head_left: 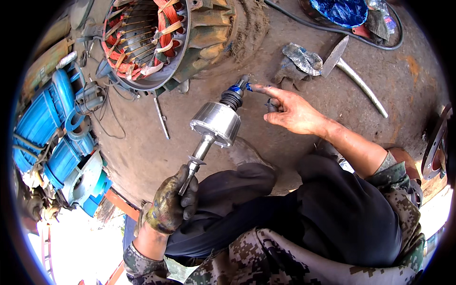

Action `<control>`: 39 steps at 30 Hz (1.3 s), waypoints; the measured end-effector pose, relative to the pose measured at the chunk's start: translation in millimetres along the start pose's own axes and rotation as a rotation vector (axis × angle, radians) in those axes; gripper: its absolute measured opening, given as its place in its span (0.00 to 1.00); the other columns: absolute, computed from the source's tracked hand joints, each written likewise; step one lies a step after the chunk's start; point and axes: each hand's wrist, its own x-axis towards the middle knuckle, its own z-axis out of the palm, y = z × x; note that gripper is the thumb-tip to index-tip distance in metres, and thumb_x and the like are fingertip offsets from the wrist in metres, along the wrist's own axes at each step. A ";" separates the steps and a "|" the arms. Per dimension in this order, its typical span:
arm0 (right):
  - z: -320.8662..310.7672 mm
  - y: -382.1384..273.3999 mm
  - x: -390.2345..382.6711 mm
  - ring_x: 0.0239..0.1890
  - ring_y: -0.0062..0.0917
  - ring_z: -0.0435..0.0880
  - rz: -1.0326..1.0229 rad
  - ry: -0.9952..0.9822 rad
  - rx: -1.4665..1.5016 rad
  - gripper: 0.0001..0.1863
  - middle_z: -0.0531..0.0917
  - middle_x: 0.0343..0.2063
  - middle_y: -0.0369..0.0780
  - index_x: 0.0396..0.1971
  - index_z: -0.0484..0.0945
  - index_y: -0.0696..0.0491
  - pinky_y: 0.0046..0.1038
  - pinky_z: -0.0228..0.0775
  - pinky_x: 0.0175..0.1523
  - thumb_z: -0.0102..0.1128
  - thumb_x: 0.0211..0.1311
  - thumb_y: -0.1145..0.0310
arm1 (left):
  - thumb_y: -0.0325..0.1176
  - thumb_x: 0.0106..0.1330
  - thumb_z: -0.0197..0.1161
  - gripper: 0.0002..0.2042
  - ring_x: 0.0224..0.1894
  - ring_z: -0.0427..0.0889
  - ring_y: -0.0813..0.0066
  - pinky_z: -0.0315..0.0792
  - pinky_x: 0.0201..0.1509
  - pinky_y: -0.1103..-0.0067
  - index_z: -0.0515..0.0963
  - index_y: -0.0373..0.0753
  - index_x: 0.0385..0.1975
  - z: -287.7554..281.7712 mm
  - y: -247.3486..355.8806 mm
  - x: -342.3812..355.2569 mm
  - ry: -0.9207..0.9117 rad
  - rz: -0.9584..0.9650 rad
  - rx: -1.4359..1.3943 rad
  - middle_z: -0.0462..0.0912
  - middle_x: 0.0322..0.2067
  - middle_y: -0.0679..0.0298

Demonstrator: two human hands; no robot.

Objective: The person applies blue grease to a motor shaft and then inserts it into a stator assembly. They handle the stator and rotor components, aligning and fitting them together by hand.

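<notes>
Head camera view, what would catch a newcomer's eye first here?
The shiny motor rotor at centre, its shaft gripped low by the gloved left hand while the bare right hand fingers its far tip. Top left lies an open stator with copper-red windings.

Crumpled shiny blue bag [343, 10], perhaps a package, at top edge.
</notes>
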 end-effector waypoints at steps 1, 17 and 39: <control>2.1 2.9 0.3 0.27 0.20 0.68 -0.002 0.002 0.000 0.39 0.69 0.22 0.34 0.76 0.64 0.39 0.31 0.67 0.37 0.62 0.64 0.71 | 0.55 0.82 0.47 0.23 0.10 0.61 0.76 0.58 0.14 0.80 0.73 0.43 0.31 -0.2 -0.5 0.6 -0.006 -0.002 -0.006 0.61 0.13 0.71; 5.9 -9.9 14.5 0.32 0.46 0.85 -0.171 0.035 -0.685 0.43 0.84 0.30 0.47 0.77 0.59 0.41 0.45 0.77 0.44 0.60 0.59 0.70 | 0.58 0.80 0.50 0.25 0.08 0.62 0.75 0.58 0.12 0.81 0.75 0.42 0.31 3.1 0.8 -3.7 0.035 -0.023 0.104 0.61 0.12 0.70; 6.8 -10.6 8.6 0.24 0.31 0.78 -0.120 -0.001 -0.411 0.44 0.77 0.22 0.39 0.80 0.55 0.41 0.33 0.74 0.36 0.61 0.64 0.71 | 0.58 0.83 0.37 0.28 0.05 0.55 0.75 0.53 0.10 0.78 0.69 0.46 0.24 2.4 4.0 1.1 -0.087 -0.142 -0.262 0.57 0.07 0.71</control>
